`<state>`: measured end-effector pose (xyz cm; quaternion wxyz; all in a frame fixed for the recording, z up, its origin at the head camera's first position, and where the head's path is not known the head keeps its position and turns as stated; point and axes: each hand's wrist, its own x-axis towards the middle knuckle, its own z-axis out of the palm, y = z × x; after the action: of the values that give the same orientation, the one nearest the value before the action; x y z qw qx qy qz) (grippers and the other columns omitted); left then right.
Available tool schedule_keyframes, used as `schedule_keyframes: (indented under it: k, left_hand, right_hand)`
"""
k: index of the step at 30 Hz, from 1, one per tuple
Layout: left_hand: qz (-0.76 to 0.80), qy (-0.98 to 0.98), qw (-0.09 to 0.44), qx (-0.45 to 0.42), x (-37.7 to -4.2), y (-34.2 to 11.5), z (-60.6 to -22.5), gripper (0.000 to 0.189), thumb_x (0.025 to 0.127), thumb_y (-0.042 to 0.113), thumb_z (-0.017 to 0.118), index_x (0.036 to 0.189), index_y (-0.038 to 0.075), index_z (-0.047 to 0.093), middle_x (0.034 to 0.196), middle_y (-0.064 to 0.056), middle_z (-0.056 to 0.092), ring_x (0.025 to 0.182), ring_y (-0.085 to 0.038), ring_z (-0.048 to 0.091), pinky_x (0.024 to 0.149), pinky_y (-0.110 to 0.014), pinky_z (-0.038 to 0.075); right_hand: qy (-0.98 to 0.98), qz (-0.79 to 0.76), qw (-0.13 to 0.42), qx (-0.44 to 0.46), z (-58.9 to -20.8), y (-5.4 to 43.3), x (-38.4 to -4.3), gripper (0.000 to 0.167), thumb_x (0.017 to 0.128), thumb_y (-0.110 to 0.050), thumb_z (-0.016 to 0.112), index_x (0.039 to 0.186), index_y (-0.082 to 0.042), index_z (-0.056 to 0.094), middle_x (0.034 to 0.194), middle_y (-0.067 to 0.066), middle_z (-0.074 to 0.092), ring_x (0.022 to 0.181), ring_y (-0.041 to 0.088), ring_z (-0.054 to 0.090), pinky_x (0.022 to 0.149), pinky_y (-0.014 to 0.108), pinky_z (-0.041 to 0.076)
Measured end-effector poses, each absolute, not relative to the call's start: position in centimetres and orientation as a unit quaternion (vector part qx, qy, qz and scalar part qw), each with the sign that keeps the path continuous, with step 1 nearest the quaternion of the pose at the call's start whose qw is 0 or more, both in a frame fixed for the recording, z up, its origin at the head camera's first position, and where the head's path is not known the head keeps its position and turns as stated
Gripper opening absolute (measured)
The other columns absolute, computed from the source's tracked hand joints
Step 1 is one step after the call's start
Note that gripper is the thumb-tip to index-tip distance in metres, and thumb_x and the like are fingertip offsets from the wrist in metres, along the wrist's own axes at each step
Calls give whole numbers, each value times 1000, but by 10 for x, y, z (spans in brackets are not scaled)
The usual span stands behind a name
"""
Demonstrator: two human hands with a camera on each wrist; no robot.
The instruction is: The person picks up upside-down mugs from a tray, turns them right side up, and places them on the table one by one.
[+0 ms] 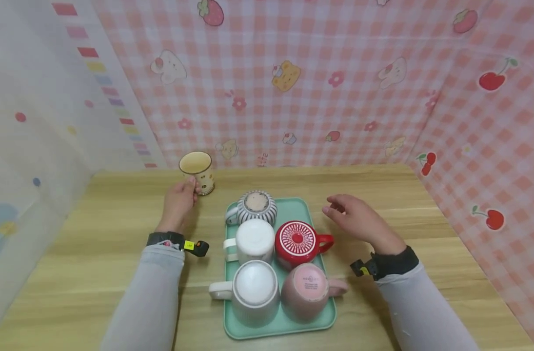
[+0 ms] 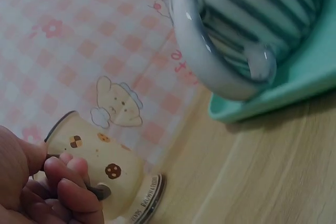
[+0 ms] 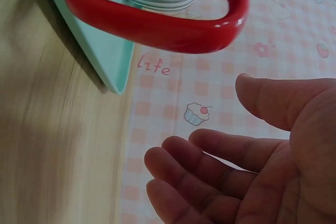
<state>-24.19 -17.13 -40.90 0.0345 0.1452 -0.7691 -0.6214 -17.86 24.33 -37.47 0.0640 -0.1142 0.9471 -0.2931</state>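
In the head view my left hand grips the handle of a pale yellow mug at the back left of the table. That mug stands upright, mouth up, with a dark rim; cookie pictures show on its side in the left wrist view. My right hand hovers to the right of the tray with nothing in it, fingers loosely bent and thumb apart. Nearest to it is a red mug, upside down on the green tray, its handle pointing right.
Also upside down on the tray are a striped mug, a white mug, a ribbed white mug and a pink mug. Several handles stick out past the tray's edges. A pink checked cloth hangs behind the wooden table.
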Motion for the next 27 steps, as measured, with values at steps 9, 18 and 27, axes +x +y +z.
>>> schedule_keyframes:
  k: [9,18,27]
  left_hand:
    - [-597,-789,76,126,-256,-172,-407,53,109,51,46,110,3,68,92,-7,63,71,-6,52,60,-17,43]
    - [-611,-771,101,147,-255,-178,-417,52,106,50,51,109,3,72,87,0,68,68,-4,55,57,-17,43]
    - [-639,-744,104,164,-254,-181,-426,49,103,52,56,104,6,73,96,-6,70,71,-7,56,60,-18,46]
  right_hand:
    - [947,-291,75,-110,-372,246,-181,57,105,-39,59,145,1,54,134,23,65,124,41,61,104,60,51]
    - [946,-288,103,-107,-372,243,-181,59,105,-40,59,147,1,52,136,23,64,126,41,61,105,60,52]
    - [948,-278,109,-114,-374,239,-181,57,105,-39,60,146,1,53,131,22,66,120,39,62,101,58,54]
